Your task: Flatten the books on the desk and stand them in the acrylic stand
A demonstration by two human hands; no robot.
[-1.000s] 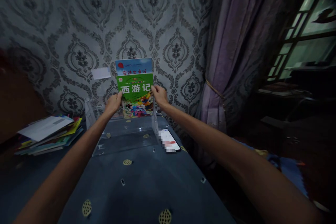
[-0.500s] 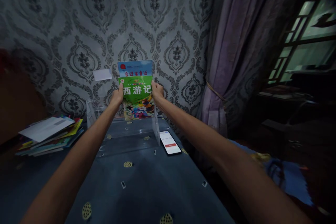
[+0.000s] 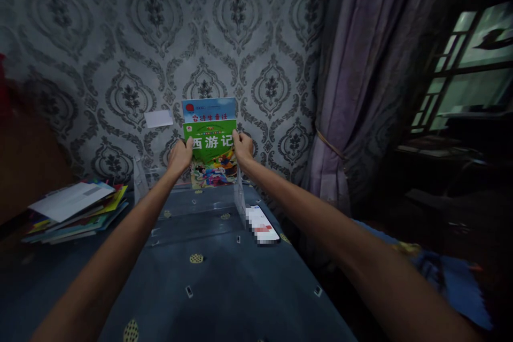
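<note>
Left hand [image 3: 180, 157], right hand [image 3: 243, 148] grip green book [image 3: 211, 153] upright; likely placing in clear rack [image 3: 240, 203]; next seems to need even lowering.

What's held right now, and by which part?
A rectangular, green-topped illustrated paper book, by its opposite side edges: left hand on its left edge, right hand on its right.

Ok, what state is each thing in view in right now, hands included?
Green book: upright, front cover showing.
Blue book: upright behind it, only the top showing.
Left hand: gripping the green book's left edge.
Right hand: gripping its right edge.
Clear rack: standing upright.
Phone: lying face up, screen lit, partly pixelated.
Book pile: loosely stacked, white sheet on top.
Curtain: gathered by a tie.
</note>
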